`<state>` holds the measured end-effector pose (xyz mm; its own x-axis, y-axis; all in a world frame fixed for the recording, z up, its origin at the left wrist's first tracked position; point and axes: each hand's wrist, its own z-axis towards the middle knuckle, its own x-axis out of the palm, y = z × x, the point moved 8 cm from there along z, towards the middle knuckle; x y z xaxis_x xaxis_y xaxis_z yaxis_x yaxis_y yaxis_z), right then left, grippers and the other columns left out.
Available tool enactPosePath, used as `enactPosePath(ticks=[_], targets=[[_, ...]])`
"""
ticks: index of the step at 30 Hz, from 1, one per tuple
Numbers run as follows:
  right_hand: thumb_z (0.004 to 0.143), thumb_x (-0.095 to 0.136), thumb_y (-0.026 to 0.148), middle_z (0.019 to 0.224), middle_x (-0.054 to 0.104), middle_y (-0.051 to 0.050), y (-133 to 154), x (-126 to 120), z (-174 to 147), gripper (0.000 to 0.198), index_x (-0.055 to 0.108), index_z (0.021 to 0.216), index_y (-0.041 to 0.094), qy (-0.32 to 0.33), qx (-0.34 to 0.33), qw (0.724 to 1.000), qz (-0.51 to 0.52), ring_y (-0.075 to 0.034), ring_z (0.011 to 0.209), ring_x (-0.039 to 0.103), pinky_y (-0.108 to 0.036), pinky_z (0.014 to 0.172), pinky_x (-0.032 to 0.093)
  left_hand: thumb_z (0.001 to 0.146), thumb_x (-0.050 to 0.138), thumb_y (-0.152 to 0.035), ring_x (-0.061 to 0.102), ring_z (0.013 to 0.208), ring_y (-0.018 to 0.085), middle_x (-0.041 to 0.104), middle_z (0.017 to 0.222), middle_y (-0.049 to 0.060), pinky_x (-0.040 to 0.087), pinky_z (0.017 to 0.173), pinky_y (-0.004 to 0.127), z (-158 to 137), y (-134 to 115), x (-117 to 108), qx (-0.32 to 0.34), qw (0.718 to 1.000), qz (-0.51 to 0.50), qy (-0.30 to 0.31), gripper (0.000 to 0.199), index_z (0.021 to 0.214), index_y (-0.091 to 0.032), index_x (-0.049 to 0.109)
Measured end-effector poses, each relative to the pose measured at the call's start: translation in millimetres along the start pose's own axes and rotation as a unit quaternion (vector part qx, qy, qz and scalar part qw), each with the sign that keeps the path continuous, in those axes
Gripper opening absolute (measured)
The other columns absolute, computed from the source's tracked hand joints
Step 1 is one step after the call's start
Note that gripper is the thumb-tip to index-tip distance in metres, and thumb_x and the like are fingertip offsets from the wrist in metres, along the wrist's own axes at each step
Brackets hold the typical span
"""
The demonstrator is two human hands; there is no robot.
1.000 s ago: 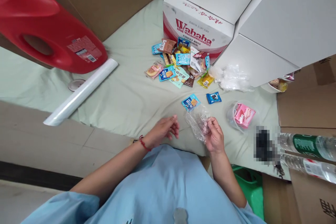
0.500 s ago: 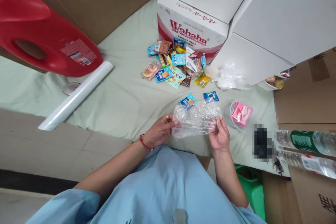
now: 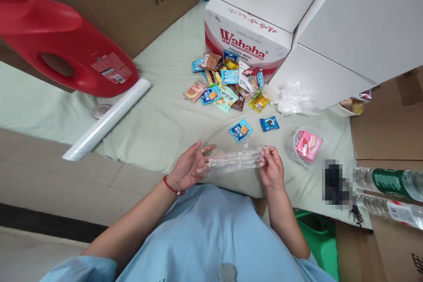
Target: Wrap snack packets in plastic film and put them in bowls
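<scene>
A crinkled sheet of clear plastic film (image 3: pixel 236 160) spans my two hands, above the near edge of the cloth-covered surface. My left hand (image 3: pixel 189 166) holds its left end against the lower fingers, with thumb and index finger raised and apart. At the other end, my right hand (image 3: pixel 273 168) pinches the film between thumb and fingers. Just beyond the film lie a light-blue snack packet (image 3: pixel 241 131) and a dark-blue snack packet (image 3: pixel 269 123). A clear plastic tub (image 3: pixel 292 143) stands right of my right hand, with a pink snack packet (image 3: pixel 308 145) in it.
A pile of snack packets (image 3: pixel 228 80) lies before the Wahaha box (image 3: pixel 244 37). Crumpled clear plastic (image 3: pixel 294 99) sits beside it. On the left are a white roll (image 3: pixel 107 119) and a red jug (image 3: pixel 79 53). Two water bottles (image 3: pixel 390 180) lie at the right.
The film has drawn away from the two blue packets and is bunched into a narrower band. My left hand has moved left, its thumb and index finger spreading. The whole view has shifted slightly.
</scene>
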<state>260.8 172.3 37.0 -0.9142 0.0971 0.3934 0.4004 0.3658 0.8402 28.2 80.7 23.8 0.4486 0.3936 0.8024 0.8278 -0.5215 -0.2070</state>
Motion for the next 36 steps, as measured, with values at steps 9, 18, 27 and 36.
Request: enactPosePath(ticks=[9,18,27,36], targets=[[0.064,0.095,0.035,0.072,0.050,0.009,1,-20,-5,0.042,0.060,0.084,0.023,-0.040,0.008,0.999,0.002,-0.001,0.049,0.036,-0.009,0.038,0.030,0.070,0.086,-0.024,0.033,0.048,0.002,0.048,0.067,-0.006,0.021,0.040,0.013,-2,-25,-11,0.134,0.976,0.162,-0.066,0.035,0.101,-0.016,0.070],[0.070,0.091,0.033,0.072,0.050,0.009,-10,-2,-4,0.037,0.059,0.085,0.023,0.009,0.034,0.999,0.003,0.000,0.045,0.032,-0.007,0.034,0.028,0.063,0.077,-0.026,0.051,0.074,0.016,0.056,0.094,0.003,0.046,0.073,0.033,23,-21,6,0.207,0.747,0.619,-0.128,0.049,0.111,-0.017,0.073],[0.067,0.093,0.033,0.073,0.052,0.010,-4,-18,-1,0.041,0.059,0.087,0.023,-0.006,0.034,0.999,0.039,0.001,0.042,0.028,-0.004,0.032,0.026,0.069,0.082,-0.035,0.061,0.102,0.021,0.059,0.112,0.004,0.047,0.084,0.031,10,-4,42,0.164,0.931,0.324,0.045,0.041,0.068,-0.019,0.045],[0.066,0.094,0.034,0.073,0.053,0.010,-5,-28,-1,0.041,0.060,0.087,0.023,-0.039,0.020,0.999,0.027,0.001,0.044,0.031,-0.007,0.034,0.027,0.057,0.093,-0.026,0.054,0.070,0.009,0.061,0.084,-0.003,0.042,0.063,0.021,-5,-24,0,0.179,0.953,0.228,-0.088,0.045,0.078,-0.019,0.054]])
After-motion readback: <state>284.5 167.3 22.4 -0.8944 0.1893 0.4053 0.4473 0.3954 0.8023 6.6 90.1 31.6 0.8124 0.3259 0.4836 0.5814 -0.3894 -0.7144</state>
